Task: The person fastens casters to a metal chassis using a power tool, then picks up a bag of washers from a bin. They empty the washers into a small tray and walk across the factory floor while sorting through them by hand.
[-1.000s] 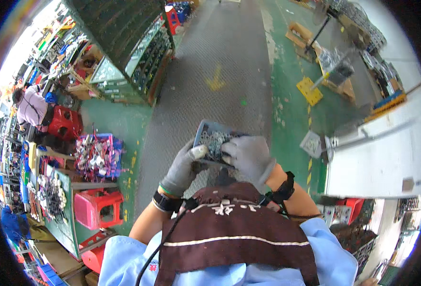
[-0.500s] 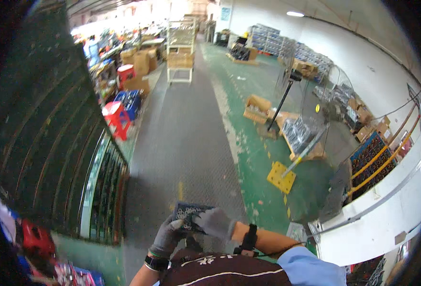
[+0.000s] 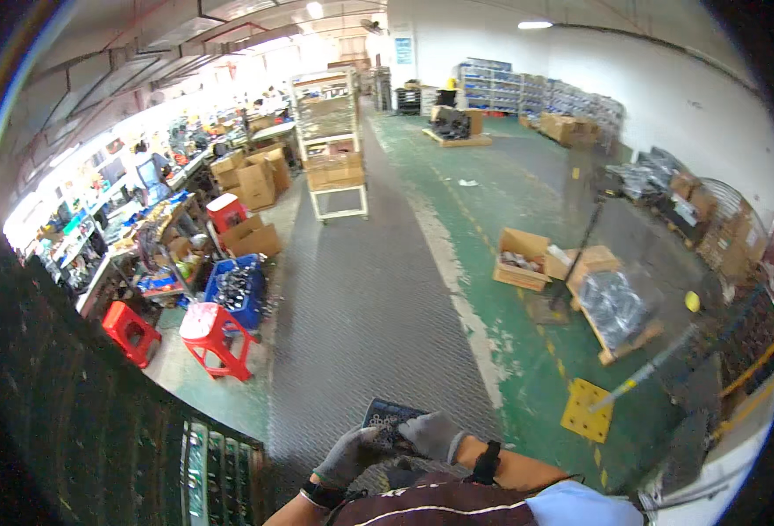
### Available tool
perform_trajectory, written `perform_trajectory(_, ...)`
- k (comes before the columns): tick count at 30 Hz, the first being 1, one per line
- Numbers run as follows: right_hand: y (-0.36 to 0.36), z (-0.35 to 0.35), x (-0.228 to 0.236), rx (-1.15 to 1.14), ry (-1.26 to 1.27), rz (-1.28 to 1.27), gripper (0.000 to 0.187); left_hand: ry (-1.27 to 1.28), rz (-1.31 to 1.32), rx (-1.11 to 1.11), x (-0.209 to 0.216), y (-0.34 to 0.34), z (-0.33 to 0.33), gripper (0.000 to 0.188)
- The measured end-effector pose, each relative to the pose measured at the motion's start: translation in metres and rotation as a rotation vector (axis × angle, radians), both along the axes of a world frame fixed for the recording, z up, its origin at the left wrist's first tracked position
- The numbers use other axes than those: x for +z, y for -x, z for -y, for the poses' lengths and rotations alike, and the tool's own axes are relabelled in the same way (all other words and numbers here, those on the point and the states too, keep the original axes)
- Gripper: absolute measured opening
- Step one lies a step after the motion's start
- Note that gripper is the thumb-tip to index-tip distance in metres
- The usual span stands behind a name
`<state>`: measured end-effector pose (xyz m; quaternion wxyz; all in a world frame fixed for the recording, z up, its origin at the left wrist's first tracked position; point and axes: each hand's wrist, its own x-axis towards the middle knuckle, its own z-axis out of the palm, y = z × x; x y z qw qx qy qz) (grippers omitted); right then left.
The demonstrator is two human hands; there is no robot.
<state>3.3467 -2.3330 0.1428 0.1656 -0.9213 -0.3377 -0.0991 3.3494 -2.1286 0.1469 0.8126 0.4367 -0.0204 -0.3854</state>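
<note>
A small dark tray (image 3: pixel 393 409) is held level in front of my body, with several small metal rings (image 3: pixel 383 423) lying in it. My left hand (image 3: pixel 348 458), in a grey glove, grips its near left side. My right hand (image 3: pixel 437 437), gloved in grey too, is closed on its right side, fingers over the edge. The undersides of the tray and some of the fingers are hidden.
A grey textured walkway (image 3: pixel 352 280) runs ahead, with a wheeled white rack (image 3: pixel 341 200) of cartons on it. Red stools (image 3: pixel 217 342) and a blue crate (image 3: pixel 251 309) line the left. On the right stand a yellow base plate (image 3: pixel 588 410), a loaded pallet (image 3: pixel 613 354) and an open carton (image 3: pixel 522 279).
I have moved ahead along the walkway and my view has tilted up. The dark rack at left has dropped back, while the stools and wheeled rack look nearer. Both hands keep the tray.
</note>
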Motion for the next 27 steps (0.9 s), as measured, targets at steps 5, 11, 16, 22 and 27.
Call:
perform_trajectory(5,-0.162,-0.022,0.015,0.178,-0.075,-0.002,0.011,0.094,-0.133,0.132,0.016,-0.136,-0.025,0.038)
perform_trajectory(11,-0.368,-0.002,0.040,0.128,0.010,0.117,0.008,0.008,-0.013,0.196,0.042,-0.344,0.002,0.039)
perform_trajectory(16,-0.520,0.065,0.059,-0.200,-0.171,0.048,0.005,-0.057,-0.070,0.108,0.042,-0.537,0.053,0.044)
perform_trajectory(22,-0.656,0.183,0.049,-0.579,-0.575,-0.111,0.012,0.002,-0.081,-0.127,0.036,-0.732,0.172,0.056)
perform_trajectory(27,-0.771,0.290,0.047,-0.589,-1.684,-0.730,0.014,0.033,-0.131,-0.158,0.018,-0.857,0.274,0.059)
